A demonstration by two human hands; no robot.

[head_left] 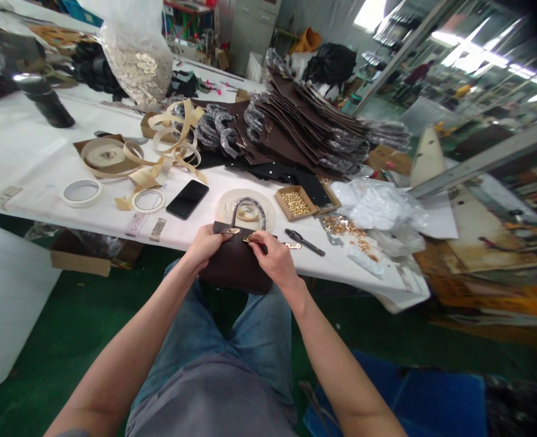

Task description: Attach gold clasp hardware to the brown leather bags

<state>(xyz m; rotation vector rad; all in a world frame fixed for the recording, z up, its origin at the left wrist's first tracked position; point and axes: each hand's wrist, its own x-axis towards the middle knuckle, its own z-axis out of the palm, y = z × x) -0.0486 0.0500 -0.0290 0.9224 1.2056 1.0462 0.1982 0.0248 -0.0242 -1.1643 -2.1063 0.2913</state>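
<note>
Bag: one, dark brown [234, 267], resting upright or slightly tilted over the lap at the near edge of the white table [36, 152]; its top edge lies between the two hands.
Handle: one arched handle [261, 211] in clear wrap, standing up from the top of the bag, in front of a wide tape roll [270, 206].
Gold fittings: two on the upper part of the bag; the left fitting [233, 231] beside the left hand's fingertips, the right fitting [248, 238] at the fingertips of the other hand.
Left hand: left hand [207, 244] closed on the bag's upper left corner; how the fingers lie behind it cannot be told.
Right hand: right hand [273, 258] nearly closed, thumb and fingers pinched together on the right fitting; no wide gap shows.
Step in hand: judged to be working the right fitting by fingertip, the left hand steadying the bag.
Next move: seems to call for a firm hold at the corner and a small, exact push or turn at the fitting; its fine detail is too small to read.
Just right of the bag: a gold plate [292, 246] and a black pen-like tool [305, 241], neither in hand.
Parts beyond: a small box of gold studs [295, 203]; loose gold pieces [341, 226] beside it.
Left of the bag: a black phone [187, 199], lying flat.
</note>
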